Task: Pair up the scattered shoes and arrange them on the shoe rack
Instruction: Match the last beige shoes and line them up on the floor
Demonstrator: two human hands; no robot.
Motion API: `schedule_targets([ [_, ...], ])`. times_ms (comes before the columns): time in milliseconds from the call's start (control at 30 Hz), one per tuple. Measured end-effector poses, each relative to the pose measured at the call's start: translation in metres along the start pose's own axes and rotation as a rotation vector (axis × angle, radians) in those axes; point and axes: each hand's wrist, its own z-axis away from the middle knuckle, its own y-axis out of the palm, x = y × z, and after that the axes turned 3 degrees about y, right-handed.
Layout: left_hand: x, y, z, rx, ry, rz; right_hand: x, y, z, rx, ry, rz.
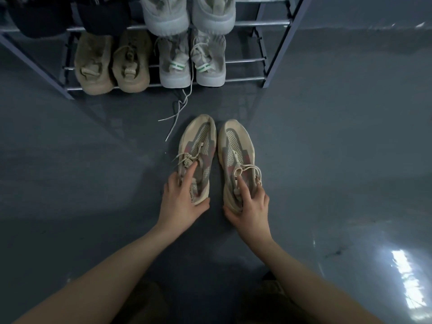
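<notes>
Two beige mesh sneakers with pink and grey patches lie side by side on the grey floor, toes toward the rack. My left hand [182,202] grips the heel of the left sneaker [198,146], index finger inside its opening. My right hand [250,204] holds the heel of the right sneaker [236,146] the same way. Ahead stands the metal shoe rack [247,79]. Its lower shelf carries a tan fuzzy pair [112,64] and a grey pair with green marks [191,64].
An upper shelf holds a pale grey pair [187,17] and dark shoes [70,15] at the left. A loose white lace [177,115] trails from the grey pair onto the floor. The right end of the lower shelf has bare bars. Window glare sits at bottom right.
</notes>
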Motion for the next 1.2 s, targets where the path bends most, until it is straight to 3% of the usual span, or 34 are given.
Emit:
schedule_targets([
  [667,-0.165,-0.167,0.016,-0.491,0.334,0.165,0.152,-0.192,0.02,-0.581,-0.334,-0.253],
  [933,-0.214,-0.258,0.006,-0.654,0.418,0.189,0.233,-0.273,0.02,-0.654,-0.523,-0.256],
  [1200,-0.252,-0.342,-0.061,-0.683,0.454,0.15,0.315,-0.322,-0.029,-0.651,-0.54,-0.347],
])
